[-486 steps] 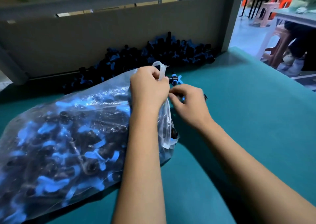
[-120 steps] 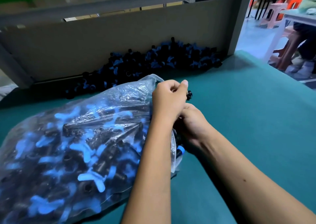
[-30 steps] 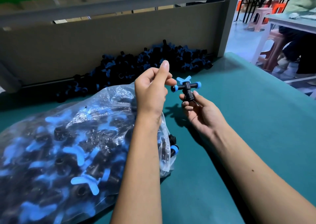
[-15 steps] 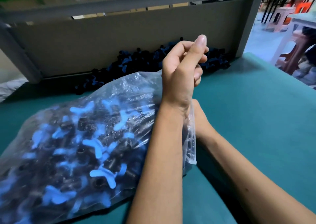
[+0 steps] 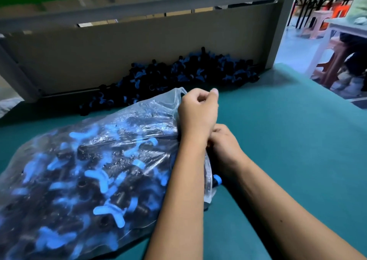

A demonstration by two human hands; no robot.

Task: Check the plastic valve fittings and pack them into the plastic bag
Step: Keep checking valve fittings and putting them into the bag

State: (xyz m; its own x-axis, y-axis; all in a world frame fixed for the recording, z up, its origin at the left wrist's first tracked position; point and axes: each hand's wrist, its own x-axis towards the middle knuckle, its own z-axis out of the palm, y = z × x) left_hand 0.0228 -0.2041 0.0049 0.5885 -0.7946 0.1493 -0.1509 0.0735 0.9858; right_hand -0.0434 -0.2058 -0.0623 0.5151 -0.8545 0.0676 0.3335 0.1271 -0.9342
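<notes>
Clear plastic bag of valve fittings lies at table's front-left. Left hand, fingers curled, pinches bag's mouth rim; right hand at mouth below it, fingers hidden, can't tell.

Grey partition behind; blurred, perhaps pink stools far right.

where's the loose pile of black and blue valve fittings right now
In the head view, the loose pile of black and blue plastic valve fittings lies at the far edge of the teal table, against the grey back panel, behind the clear plastic bag.
</notes>
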